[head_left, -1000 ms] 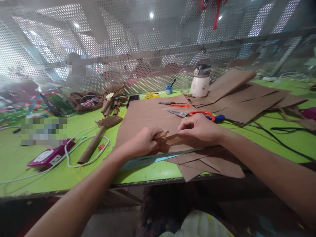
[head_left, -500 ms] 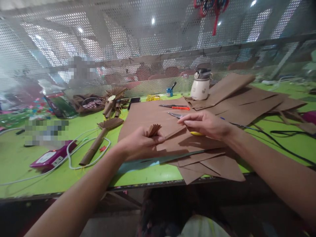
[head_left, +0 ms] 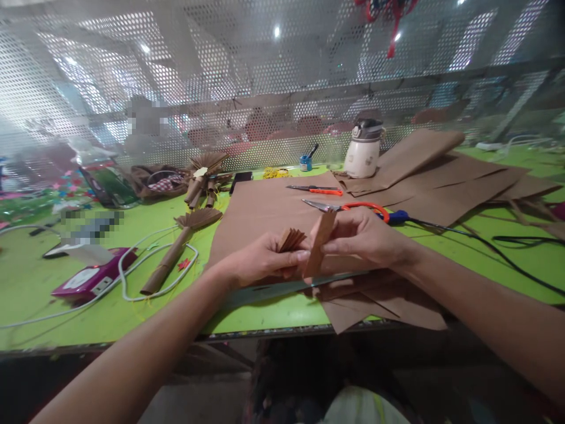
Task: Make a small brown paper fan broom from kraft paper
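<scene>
One camera, worn on the head, looked forward and down, close over the flat green table [head_left: 265, 315], faced a grey screen with holes [head_left: 247, 76].

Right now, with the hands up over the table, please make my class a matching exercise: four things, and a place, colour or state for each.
Things:
1. Pleated brown paper
2. Flask
3. Power strip
4. Red star

Matches:
A. Purple and white
B. Beside a paper roll
C. Gripped by the left hand
D. Upright, dark-lidded

Pairs: 1-C, 2-D, 3-A, 4-B
</scene>
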The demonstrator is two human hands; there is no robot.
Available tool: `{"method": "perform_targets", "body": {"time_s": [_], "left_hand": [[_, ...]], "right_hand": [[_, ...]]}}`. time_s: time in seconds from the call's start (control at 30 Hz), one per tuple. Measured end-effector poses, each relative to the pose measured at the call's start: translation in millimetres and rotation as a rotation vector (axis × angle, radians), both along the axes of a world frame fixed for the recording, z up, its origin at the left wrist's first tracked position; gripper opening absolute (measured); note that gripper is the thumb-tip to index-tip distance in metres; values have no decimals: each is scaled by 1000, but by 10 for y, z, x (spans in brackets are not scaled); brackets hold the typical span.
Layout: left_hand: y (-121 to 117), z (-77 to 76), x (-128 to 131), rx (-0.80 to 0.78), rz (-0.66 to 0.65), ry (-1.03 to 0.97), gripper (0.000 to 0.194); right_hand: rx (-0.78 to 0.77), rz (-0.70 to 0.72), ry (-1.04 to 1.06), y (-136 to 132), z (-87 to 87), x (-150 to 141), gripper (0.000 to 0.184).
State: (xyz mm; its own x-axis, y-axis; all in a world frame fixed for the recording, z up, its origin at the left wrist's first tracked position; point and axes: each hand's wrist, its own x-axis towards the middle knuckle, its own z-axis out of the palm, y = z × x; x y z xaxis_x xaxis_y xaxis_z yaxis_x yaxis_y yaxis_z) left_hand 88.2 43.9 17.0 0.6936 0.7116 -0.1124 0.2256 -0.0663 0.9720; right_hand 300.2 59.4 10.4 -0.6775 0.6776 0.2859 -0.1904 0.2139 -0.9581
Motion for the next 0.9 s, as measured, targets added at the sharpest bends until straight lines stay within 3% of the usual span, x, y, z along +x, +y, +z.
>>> {"method": "perform_targets", "body": {"time_s": [0.1,0.17,0.3,0.47,0.63,0.9], "left_hand": [[64,-24,-47,77,254,9,34],[107,-10,-82,111,383,-30,35],[121,32,-77,259,488,19,35],[63,-60,10,517,286,309,21],[91,-146,-12,728,178,534,20],[117,-117,-15,797,81,649,21]], "right_hand": [[1,-71,-48,34,12,35,17],[62,-103,-187,58,37,59,16],[286,-97,-547,108,68,78,21],[462,-80,-738,142,-11,8,22],[629,-119,-775,114,-97,-72,21],[835,-219,-724,157,-250,-43,12]]}}
